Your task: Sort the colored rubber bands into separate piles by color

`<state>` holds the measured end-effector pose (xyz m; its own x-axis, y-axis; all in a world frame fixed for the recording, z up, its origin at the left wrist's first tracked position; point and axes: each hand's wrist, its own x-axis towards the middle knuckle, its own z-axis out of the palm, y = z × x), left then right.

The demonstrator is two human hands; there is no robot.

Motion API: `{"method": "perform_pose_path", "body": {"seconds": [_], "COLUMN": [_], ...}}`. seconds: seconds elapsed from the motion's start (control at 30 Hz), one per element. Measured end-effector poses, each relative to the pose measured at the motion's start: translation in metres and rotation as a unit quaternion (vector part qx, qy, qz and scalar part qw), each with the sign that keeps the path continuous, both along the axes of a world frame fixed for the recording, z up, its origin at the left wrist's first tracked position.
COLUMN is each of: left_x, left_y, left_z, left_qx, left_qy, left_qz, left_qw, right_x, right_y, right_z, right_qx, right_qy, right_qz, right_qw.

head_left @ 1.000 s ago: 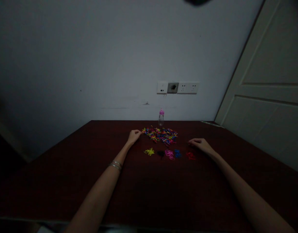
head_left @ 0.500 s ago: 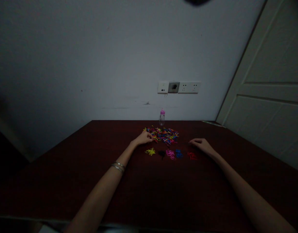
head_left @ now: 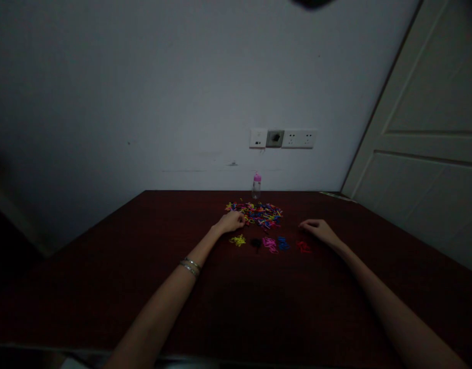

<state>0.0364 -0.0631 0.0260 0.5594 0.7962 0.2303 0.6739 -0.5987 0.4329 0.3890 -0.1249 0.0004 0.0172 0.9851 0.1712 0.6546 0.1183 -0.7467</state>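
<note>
A mixed heap of small multicoloured rubber bands (head_left: 264, 214) lies toward the back of the table. My left hand (head_left: 231, 221) is at the heap's left front edge, fingertips curled together; anything between them is too small to make out. Nearer me is a row of small sorted piles: yellow bands (head_left: 238, 240), black bands (head_left: 256, 243), pink bands (head_left: 270, 244), blue bands (head_left: 283, 243) and red bands (head_left: 303, 247). My right hand (head_left: 319, 230) rests behind and right of the red pile, thumb and fingers pressed together; I cannot tell what they hold.
A clear bottle with a pink top (head_left: 256, 186) stands behind the heap. The dark red table (head_left: 236, 307) meets a pale wall with a socket strip (head_left: 282, 139). A panelled door (head_left: 424, 128) is at the right. A flat thin strip (head_left: 337, 196) lies at the back right.
My left hand has shifted slightly right and toward me, its fingers curled in more, uncovering the heap's left end. My right hand has hardly moved.
</note>
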Motion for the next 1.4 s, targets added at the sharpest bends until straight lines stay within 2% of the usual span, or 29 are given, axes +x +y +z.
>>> {"method": "perform_pose_path", "body": {"seconds": [0.1, 0.2, 0.4, 0.5, 0.7, 0.83, 0.93, 1.07, 1.27, 1.4], "left_x": [-0.001, -0.001, 0.006, 0.012, 0.016, 0.007, -0.008, -0.033, -0.065, -0.077], "left_y": [0.003, 0.002, -0.014, -0.021, -0.032, -0.027, -0.014, 0.004, 0.019, 0.023], "left_z": [0.002, 0.010, 0.028, 0.031, 0.038, 0.040, 0.036, 0.026, 0.007, -0.005], "left_qx": [-0.003, -0.042, -0.225, -0.280, -0.321, -0.327, -0.300, -0.243, -0.198, -0.178], "left_qy": [-0.009, -0.022, -0.031, -0.004, 0.010, -0.037, -0.105, -0.194, -0.307, -0.343], "left_qz": [-0.017, -0.041, -0.108, -0.147, -0.172, -0.168, -0.122, -0.005, 0.155, 0.206], "left_qw": [1.000, 0.998, 0.968, 0.949, 0.931, 0.929, 0.940, 0.950, 0.918, 0.899], "right_x": [0.000, 0.001, 0.001, 0.000, 0.001, 0.000, -0.001, -0.003, -0.004, -0.005], "right_y": [0.000, 0.001, 0.001, 0.001, 0.002, 0.001, -0.001, -0.002, -0.001, 0.000], "right_z": [0.000, -0.001, 0.000, 0.001, -0.001, 0.000, 0.003, 0.004, 0.002, 0.004], "right_qx": [0.006, 0.004, 0.004, 0.001, 0.002, 0.001, 0.003, 0.008, 0.020, 0.015], "right_qy": [-0.004, -0.005, -0.007, -0.004, -0.002, -0.006, -0.015, -0.017, -0.021, -0.033], "right_qz": [-0.001, -0.001, 0.002, 0.000, 0.000, 0.004, 0.002, -0.001, 0.007, 0.008], "right_qw": [1.000, 1.000, 1.000, 1.000, 1.000, 1.000, 1.000, 1.000, 1.000, 0.999]}}
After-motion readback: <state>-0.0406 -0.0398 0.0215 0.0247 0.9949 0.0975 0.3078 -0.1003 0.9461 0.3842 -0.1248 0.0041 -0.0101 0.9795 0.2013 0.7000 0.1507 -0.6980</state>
